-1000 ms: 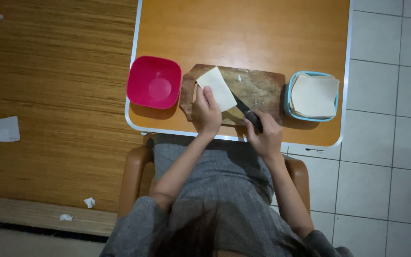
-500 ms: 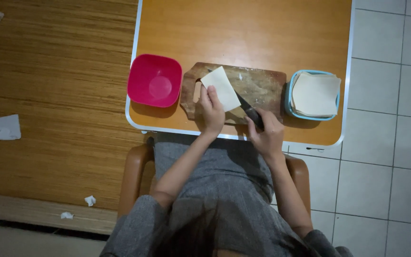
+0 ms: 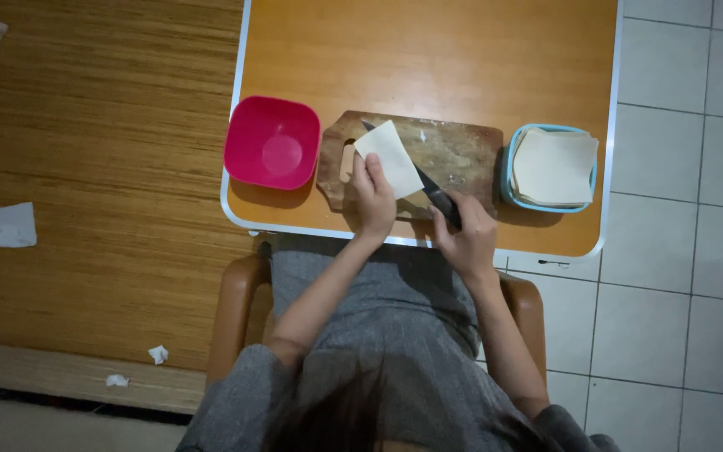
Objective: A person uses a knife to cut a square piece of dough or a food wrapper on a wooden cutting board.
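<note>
Two hands at work over a wooden cutting board [image 3: 453, 155] on an orange counter [image 3: 428, 59] with a white edge. Left hand [image 3: 374, 197] laid flat-fingered on the near corner of a pale square wrapper sheet [image 3: 388, 157], pressing it to the board, fingers extended rather than curled, thumb side toward the board's handle hole. Right hand [image 3: 466, 238] closed around the dark handle of a knife [image 3: 428, 188], blade running up and to the left beneath the sheet, tip showing just past the sheet's far edge. Sheet tilted, one corner pointing away from the body, lying on the left half of the board. Just left of the board, nearly touching it, an empty pink square bowl [image 3: 272, 142]. Just right of the board, a light blue container [image 3: 550, 167] holding a stack of the same pale square sheets. Below the counter edge, a grey garment over the lap and the rounded brown arms of a chair [image 3: 232, 310]. Left of the counter, wooden floor [image 3: 85, 125] with scraps of white paper [image 3: 7, 226] scattered well apart; right of it, white floor tiles [image 3: 688, 251].
</note>
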